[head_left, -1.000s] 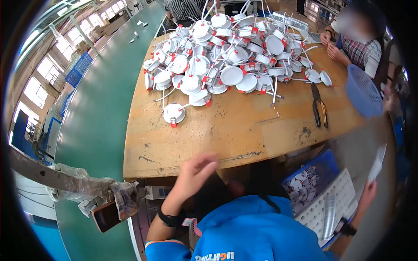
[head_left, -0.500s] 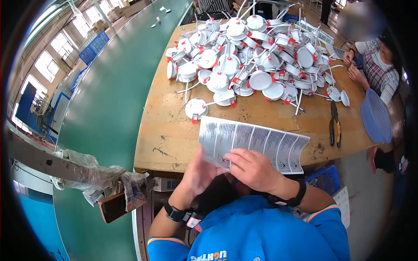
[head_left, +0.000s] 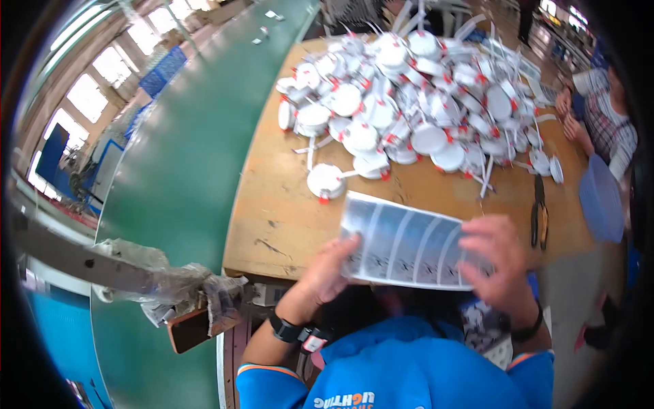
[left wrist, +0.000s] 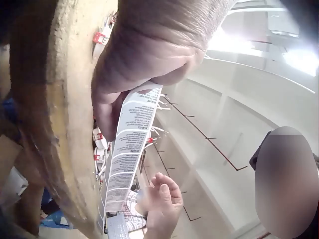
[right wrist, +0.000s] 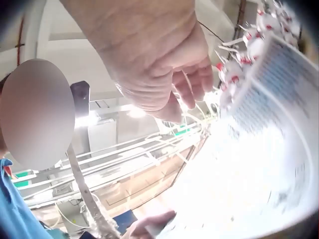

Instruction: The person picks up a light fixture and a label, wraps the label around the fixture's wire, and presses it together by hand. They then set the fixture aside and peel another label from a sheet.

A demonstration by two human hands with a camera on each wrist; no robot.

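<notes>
A silvery sheet of printed labels [head_left: 402, 242] is held over the table's front edge. My left hand [head_left: 325, 271] pinches its left end between thumb and fingers; the left wrist view shows the sheet [left wrist: 130, 144] coming out of that grip [left wrist: 144, 50]. At the sheet's right end is my right hand [head_left: 499, 262], blurred, with fingers spread. In the right wrist view this hand [right wrist: 159, 64] has loosely bent fingers with nothing between them, apart from the sheet [right wrist: 279, 124]. Behind the sheet lies a heap of round white lamps [head_left: 429, 139] with red clips and white cables.
Pliers [head_left: 539, 215] lie on the table [head_left: 272, 225] at the right, near a blue basket [head_left: 601, 201]. Another person [head_left: 608, 116] sits beyond. Left of the table runs a green conveyor belt [head_left: 184, 170]; a phone [head_left: 189, 330] hangs on a wrapped metal arm [head_left: 109, 269].
The right hand brought the sheet in from the right to the left hand. Since then it has moved right, off the sheet's left part, while the left hand has taken hold of the left end.
</notes>
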